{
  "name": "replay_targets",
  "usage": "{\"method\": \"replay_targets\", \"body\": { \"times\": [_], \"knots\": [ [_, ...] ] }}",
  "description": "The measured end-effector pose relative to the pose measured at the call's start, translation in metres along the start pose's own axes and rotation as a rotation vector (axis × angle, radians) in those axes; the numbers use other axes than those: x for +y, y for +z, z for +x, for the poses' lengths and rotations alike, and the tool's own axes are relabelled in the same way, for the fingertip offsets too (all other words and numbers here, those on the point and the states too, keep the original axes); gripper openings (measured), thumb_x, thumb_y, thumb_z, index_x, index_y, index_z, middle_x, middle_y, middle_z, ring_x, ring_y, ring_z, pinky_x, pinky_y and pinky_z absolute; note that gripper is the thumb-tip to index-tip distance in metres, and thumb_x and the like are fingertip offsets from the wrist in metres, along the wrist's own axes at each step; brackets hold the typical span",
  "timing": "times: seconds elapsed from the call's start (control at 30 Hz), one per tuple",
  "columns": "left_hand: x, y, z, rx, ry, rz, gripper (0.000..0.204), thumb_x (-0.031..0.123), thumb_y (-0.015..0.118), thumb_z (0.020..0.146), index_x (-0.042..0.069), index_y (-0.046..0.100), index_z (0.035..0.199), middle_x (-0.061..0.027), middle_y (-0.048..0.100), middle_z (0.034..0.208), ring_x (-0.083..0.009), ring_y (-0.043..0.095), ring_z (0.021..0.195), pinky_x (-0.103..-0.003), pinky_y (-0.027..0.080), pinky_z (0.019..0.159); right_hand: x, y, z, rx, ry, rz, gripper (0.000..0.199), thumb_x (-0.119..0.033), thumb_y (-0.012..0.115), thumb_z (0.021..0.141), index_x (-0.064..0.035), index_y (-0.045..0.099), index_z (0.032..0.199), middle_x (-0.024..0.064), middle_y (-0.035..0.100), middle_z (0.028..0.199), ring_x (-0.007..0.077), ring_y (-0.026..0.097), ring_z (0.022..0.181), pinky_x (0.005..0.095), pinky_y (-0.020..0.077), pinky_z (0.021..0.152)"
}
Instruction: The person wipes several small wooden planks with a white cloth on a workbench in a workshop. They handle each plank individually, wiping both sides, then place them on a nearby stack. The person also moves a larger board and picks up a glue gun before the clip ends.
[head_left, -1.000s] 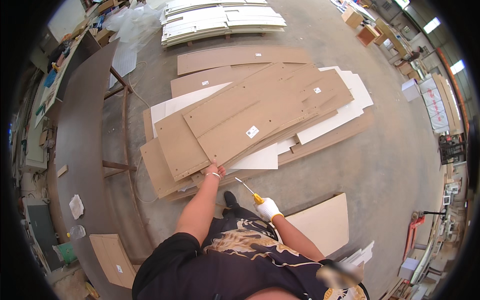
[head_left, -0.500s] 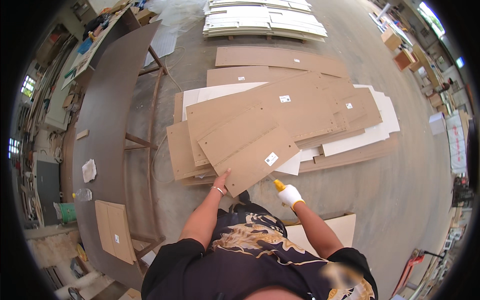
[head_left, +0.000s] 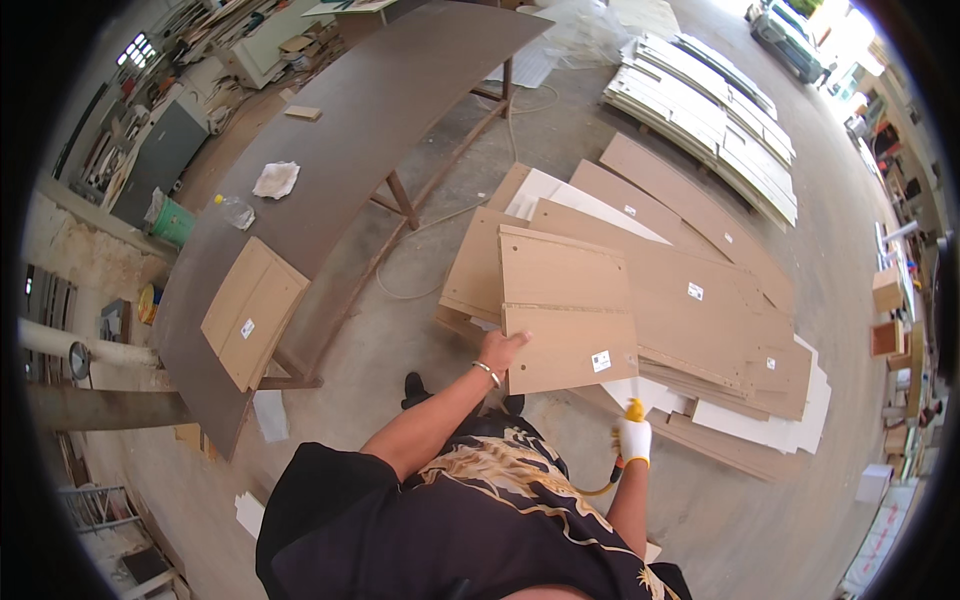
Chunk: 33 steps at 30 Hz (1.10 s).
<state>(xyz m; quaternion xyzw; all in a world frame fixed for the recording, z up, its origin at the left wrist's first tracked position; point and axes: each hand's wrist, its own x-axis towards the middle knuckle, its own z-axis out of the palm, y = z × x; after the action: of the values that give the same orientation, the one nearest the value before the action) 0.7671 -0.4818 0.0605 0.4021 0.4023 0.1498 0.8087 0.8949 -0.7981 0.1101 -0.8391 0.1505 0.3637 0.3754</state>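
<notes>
My left hand [head_left: 500, 352], bare with a bracelet at the wrist, grips the near left edge of a brown board [head_left: 560, 348]. The board has a rough line across its middle, small corner holes and a white label; it is raised at the near end of a pile of brown panels [head_left: 670, 280]. In a white glove, my right hand [head_left: 633, 440] is closed round a yellow air blow gun [head_left: 635, 409]. The gun's thin nozzle points up toward the board's near right corner, and a yellow hose [head_left: 597, 491] trails from below the hand.
A long dark table [head_left: 340, 130] stands at the left, bearing two stacked brown boards [head_left: 250, 310], a clear bottle [head_left: 236, 212] and a white cloth [head_left: 276, 180]. White boards [head_left: 700, 110] are stacked at the far right. A cable [head_left: 400, 297] lies on the floor between table and pile.
My view has swung left, bringing the table nearer the middle. The held board has turned within the view, its edges now nearly upright. Both hands keep their grips.
</notes>
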Motion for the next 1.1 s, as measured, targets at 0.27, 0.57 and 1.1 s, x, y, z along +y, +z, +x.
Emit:
{"method": "replay_targets", "body": {
  "times": [0.27, 0.57, 1.1],
  "knots": [
    [0.047, -0.167, -0.038, 0.014, 0.0, -0.314, 0.038, 0.019, 0.074, 0.098, -0.005, 0.068, 0.127, -0.0134, 0.075, 0.116, -0.0233, 0.075, 0.098, -0.039, 0.062, 0.086, -0.054, 0.078, -0.061, -0.204, -0.406, -0.714, 0.022, -0.02, 0.072, 0.09, 0.0019, 0.076, 0.093, 0.017, 0.071, 0.07, 0.0258, 0.069, 0.055, 0.0434, 0.0551, 0.057],
    [0.067, -0.459, -0.149, 0.279, 0.268, -0.593, 0.038, 0.02, 0.072, 0.1, -0.001, 0.066, 0.131, -0.0126, 0.075, 0.119, -0.0247, 0.075, 0.102, -0.041, 0.062, 0.088, -0.087, 0.292, -0.148, -0.709, -0.731, -0.717, 0.024, -0.022, 0.074, 0.09, -0.0013, 0.077, 0.102, 0.0219, 0.076, 0.088, 0.0346, 0.076, 0.083, 0.0418, 0.0566, 0.078],
    [0.132, -0.781, -0.232, 0.929, 0.085, -0.309, 0.058, 0.034, 0.08, 0.095, -0.001, 0.061, 0.138, -0.0157, 0.072, 0.127, -0.0307, 0.07, 0.116, -0.052, 0.057, 0.101, -0.123, 0.339, -0.152, -0.518, -0.739, -0.988, 0.024, -0.027, 0.066, 0.091, -0.0094, 0.077, 0.103, 0.0219, 0.075, 0.097, 0.0442, 0.071, 0.096, 0.0506, 0.0572, 0.084]
  ]
}}
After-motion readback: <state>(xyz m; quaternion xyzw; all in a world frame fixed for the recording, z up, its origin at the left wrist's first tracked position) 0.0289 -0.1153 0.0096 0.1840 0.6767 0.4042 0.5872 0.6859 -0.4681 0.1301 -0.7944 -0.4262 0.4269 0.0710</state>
